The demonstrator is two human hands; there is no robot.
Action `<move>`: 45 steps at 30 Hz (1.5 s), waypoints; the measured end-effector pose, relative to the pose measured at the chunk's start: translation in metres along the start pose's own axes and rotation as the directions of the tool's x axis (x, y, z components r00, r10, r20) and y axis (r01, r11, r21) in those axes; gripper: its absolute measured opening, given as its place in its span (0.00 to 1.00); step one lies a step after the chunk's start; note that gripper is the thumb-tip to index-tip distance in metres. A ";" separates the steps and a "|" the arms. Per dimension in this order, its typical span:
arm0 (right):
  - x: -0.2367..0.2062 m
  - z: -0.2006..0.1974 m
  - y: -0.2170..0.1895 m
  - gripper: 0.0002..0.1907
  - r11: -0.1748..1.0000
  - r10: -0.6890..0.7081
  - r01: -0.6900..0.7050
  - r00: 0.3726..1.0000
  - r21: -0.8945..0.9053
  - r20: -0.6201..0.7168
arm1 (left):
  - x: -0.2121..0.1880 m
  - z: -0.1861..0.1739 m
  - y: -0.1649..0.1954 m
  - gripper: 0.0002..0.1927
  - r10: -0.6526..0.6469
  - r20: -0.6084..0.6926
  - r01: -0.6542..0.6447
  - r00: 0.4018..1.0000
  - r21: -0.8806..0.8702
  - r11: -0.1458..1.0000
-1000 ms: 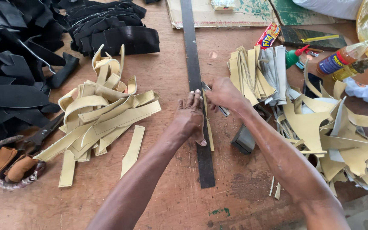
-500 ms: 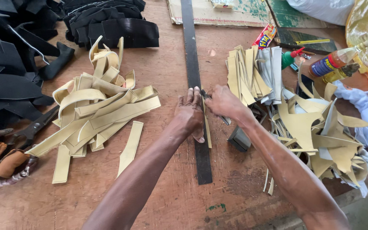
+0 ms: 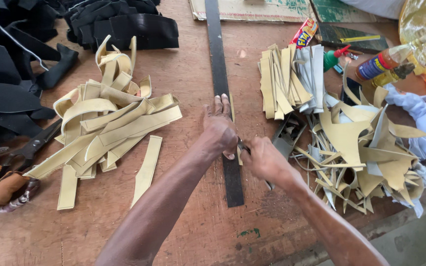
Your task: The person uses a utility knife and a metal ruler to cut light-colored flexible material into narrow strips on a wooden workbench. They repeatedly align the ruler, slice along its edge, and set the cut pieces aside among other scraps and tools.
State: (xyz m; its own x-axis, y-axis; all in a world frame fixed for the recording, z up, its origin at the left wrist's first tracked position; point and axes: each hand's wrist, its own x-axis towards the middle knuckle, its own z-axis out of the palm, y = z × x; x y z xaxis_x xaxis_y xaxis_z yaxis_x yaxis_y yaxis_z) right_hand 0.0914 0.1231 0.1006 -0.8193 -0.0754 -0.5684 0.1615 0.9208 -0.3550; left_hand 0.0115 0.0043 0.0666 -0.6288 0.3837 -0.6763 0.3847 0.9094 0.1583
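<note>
A long dark metal ruler lies lengthwise down the brown wooden table. My left hand presses flat on the ruler with its fingers spread. A narrow tan strip shows along the ruler's right edge, under that hand. My right hand is closed around a small cutting tool, its tip against the ruler's right edge just below my left hand. Most of the tool is hidden in the fist.
A heap of tan strips lies to the left, with black pieces and black scissors beyond. Right of the ruler are stacked strips, tan offcuts, an oil bottle and cloth. The table edge runs at lower right.
My right hand has drawn the cutting tool down along the ruler's right edge toward me. My left hand has stayed pressed on the ruler.
</note>
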 end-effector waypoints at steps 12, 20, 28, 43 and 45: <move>-0.068 0.044 0.022 0.18 0.991 0.114 -0.115 0.993 0.065 0.013 | -0.004 0.001 0.000 0.74 0.015 -0.052 -0.018 0.999 -0.056 0.998; -0.026 -0.020 0.019 0.14 0.980 0.163 -0.158 0.986 0.123 -0.030 | -0.013 0.014 -0.017 0.78 0.069 -0.172 -0.101 0.983 -0.189 0.977; 0.101 -0.063 -0.002 0.14 0.965 -0.055 0.094 0.985 0.246 -0.162 | -0.002 0.010 -0.014 0.81 0.056 -0.130 -0.072 0.990 -0.118 0.990; 0.129 -0.065 -0.019 0.17 0.990 -0.028 0.027 1.000 -0.141 -0.006 | 0.013 0.017 -0.016 0.79 0.065 -0.116 -0.080 0.991 -0.126 0.989; 0.127 -0.052 -0.004 0.15 0.995 0.000 -0.001 1.000 -0.097 -0.005 | 0.015 0.019 -0.016 0.80 0.056 -0.149 -0.078 0.987 -0.145 0.986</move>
State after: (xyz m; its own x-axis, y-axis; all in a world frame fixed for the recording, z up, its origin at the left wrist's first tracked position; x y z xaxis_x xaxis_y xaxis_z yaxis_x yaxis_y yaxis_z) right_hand -0.0419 0.1300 0.0690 -0.8222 -0.0732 -0.5645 0.1079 0.9537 -0.2808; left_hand 0.0088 -0.0075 0.0402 -0.6998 0.4541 -0.5515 0.3304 0.8902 0.3137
